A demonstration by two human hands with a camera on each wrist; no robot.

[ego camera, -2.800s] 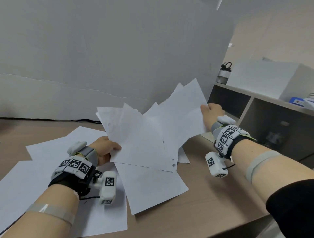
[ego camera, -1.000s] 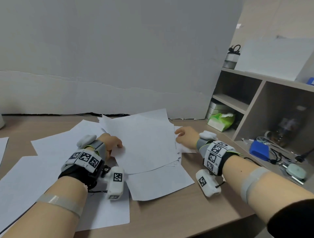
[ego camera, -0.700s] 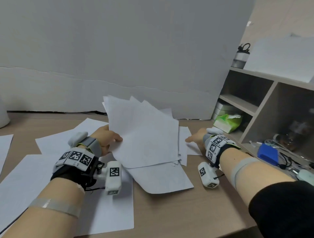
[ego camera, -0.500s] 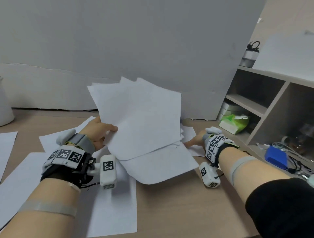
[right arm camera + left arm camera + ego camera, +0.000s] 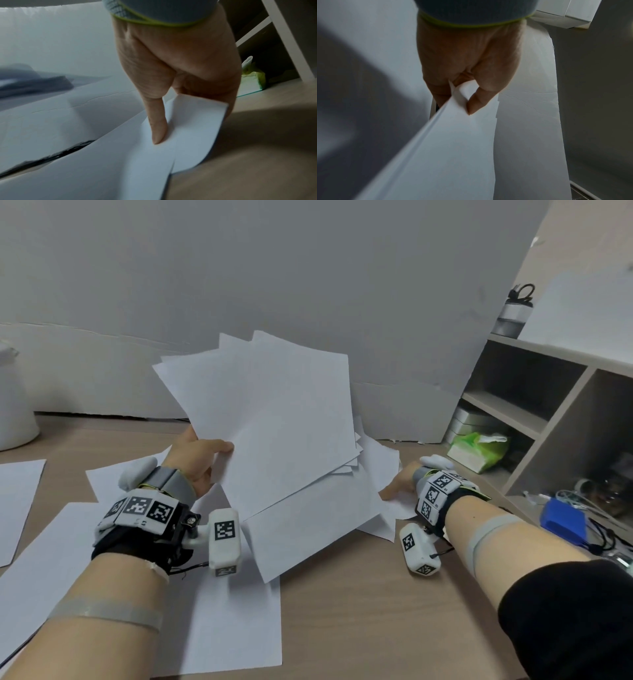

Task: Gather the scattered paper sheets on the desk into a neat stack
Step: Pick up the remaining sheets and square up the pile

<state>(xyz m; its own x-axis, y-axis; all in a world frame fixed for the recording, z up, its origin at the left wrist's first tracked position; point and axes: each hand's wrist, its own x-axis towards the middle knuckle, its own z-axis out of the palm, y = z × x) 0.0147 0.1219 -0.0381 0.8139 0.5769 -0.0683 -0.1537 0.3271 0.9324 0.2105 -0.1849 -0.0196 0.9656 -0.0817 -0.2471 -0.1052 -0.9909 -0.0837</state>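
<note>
My left hand [image 5: 202, 457] pinches the left edge of a loose bundle of white sheets [image 5: 274, 419], tilted up off the desk; the left wrist view shows thumb and fingers [image 5: 476, 102] clamped on that bundle [image 5: 445, 148]. My right hand [image 5: 397, 487] is low at the right, and its thumb and fingers grip the edge of a sheet on the desk [image 5: 380, 467]. In the right wrist view the thumb [image 5: 157, 129] lies on top of that sheet [image 5: 180, 135] with fingers curled under its lifted corner. More loose sheets [image 5: 233, 621] lie flat on the wooden desk [image 5: 376, 611].
A grey board [image 5: 274, 285] stands behind the desk. An open shelf unit [image 5: 548, 405] at the right holds a green tissue pack [image 5: 479, 451], a blue item [image 5: 561, 523], cables and a bottle [image 5: 513, 313]. A white container [image 5: 13, 412] stands far left.
The left hand has lifted and tilted the bundle up from the desk. The right hand let go of the bundle, dropped to the desk at the right and took hold of a sheet there.
</note>
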